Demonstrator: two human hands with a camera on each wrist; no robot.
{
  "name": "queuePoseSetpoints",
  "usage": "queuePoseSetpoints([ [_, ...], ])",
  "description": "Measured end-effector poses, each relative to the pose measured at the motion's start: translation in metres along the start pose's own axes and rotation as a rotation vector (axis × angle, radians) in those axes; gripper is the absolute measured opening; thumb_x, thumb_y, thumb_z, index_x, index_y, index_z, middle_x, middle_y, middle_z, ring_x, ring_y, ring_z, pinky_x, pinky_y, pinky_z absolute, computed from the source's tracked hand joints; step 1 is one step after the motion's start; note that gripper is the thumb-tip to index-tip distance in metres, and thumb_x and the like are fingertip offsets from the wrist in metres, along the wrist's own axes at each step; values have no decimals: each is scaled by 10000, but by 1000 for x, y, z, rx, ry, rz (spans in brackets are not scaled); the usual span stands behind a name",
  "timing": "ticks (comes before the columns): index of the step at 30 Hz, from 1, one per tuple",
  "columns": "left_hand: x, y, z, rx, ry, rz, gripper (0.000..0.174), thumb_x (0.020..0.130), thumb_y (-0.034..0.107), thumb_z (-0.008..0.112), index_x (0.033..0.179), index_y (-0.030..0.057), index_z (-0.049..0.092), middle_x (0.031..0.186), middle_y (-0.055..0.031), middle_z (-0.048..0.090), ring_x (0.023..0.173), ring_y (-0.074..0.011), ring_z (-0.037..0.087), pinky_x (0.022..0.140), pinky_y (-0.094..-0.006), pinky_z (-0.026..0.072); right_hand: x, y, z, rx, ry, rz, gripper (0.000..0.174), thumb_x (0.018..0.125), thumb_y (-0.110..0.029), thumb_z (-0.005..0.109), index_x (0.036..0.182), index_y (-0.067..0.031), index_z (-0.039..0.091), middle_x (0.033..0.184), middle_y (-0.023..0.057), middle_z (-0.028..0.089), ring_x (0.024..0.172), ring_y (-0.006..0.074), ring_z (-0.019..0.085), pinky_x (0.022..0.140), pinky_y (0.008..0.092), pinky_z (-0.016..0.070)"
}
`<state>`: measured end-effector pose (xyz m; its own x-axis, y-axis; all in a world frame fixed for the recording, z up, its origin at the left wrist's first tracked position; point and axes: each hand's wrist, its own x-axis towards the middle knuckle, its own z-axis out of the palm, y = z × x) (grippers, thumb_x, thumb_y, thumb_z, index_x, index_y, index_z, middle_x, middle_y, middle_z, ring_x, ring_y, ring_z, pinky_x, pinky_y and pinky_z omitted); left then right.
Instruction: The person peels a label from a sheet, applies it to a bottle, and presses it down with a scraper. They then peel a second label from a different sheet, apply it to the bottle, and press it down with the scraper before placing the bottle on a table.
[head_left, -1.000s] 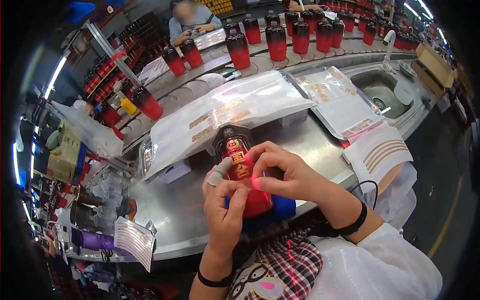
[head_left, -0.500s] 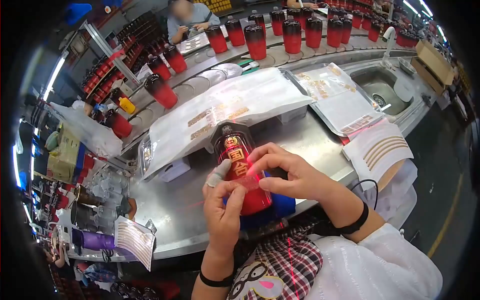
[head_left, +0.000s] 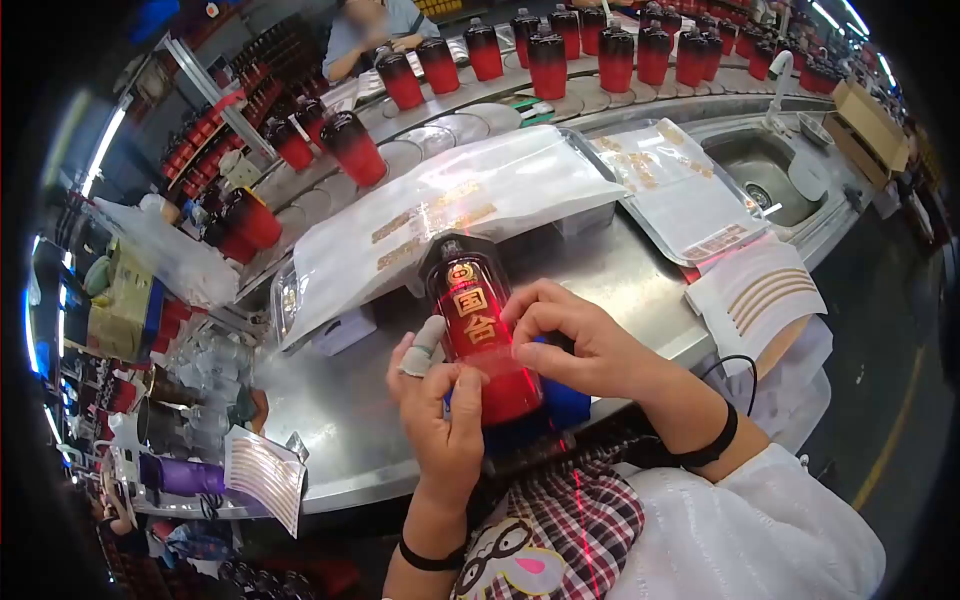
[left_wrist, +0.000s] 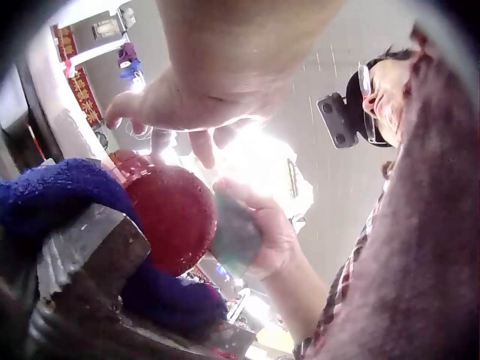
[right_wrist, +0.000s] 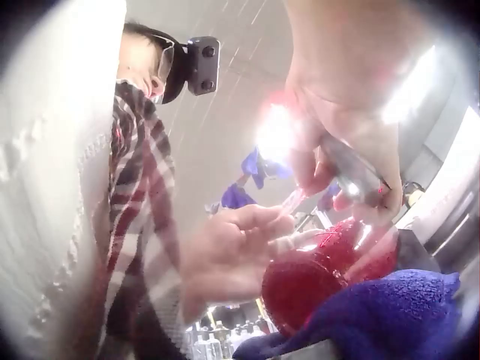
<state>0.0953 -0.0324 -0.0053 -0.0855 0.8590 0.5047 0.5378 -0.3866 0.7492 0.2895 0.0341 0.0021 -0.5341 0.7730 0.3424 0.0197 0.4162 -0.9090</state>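
1. Closest is the person's checked apron (head_left: 590,510).
2. The left hand (head_left: 435,415) is nearly closed; its thumb and a finger pinch one end of a clear strip (head_left: 494,362). One finger wears a pale cover (head_left: 424,346).
3. The right hand (head_left: 575,345) has bent fingers and pinches the strip's other end. It also has a flat gray thing (right_wrist: 352,174) in it.
4. The strip is over the front of a red bottle (head_left: 508,396), below its big gold letters. The bottle lies with its letters up and its bottom toward the person, on a blue cloth (head_left: 570,402).
5. Around it is the shiny tabletop (head_left: 345,440).
6. Behind the bottle is a white sheet (head_left: 350,275) with gold stickers.
7. Farther right is a sink (head_left: 732,150).
8. Farthest off, red and black bottles (head_left: 547,65) stand in rows.
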Motion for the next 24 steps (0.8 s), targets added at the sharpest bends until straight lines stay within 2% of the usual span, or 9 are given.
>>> queuePoseSetpoints([
  [3,-6,-2,-4,91,-9,50,100,875,106,614,831,23,649,1342,-250,551,1324,-387,385,1127,-482,240,-6,-3,4,-72,11,-6,96,882,-113,658,896,-27,619,1151,111,534,1065,199,537,917,320,433],
  [9,-24,-4,-9,62,-10,-87,104,850,123,637,840,20,628,1344,-258,547,1309,-403,396,1113,-487,251,-18,-3,14,-191,33,-43,83,848,-83,654,879,-17,614,1147,146,512,1039,256,550,895,353,460],
  [14,-23,-14,-7,12,-15,-112,120,880,139,634,844,25,628,1352,-256,542,1301,-399,400,1098,-486,263,-17,10,20,-284,96,-65,102,854,-93,665,872,-7,614,1135,163,494,1048,303,534,906,380,458],
  [17,-22,-17,-6,-27,-19,-127,139,897,150,634,836,25,626,1356,-255,540,1293,-395,406,1096,-485,264,-17,8,19,-198,85,11,114,869,-104,663,867,0,617,1130,166,494,1051,304,532,915,380,452],
  [24,-25,-14,-5,-27,-20,-131,119,865,123,649,811,23,614,1367,-260,532,1284,-392,418,1096,-488,269,-22,8,16,-216,73,-14,126,872,-109,672,857,5,620,1119,158,499,1036,294,545,904,373,461],
])
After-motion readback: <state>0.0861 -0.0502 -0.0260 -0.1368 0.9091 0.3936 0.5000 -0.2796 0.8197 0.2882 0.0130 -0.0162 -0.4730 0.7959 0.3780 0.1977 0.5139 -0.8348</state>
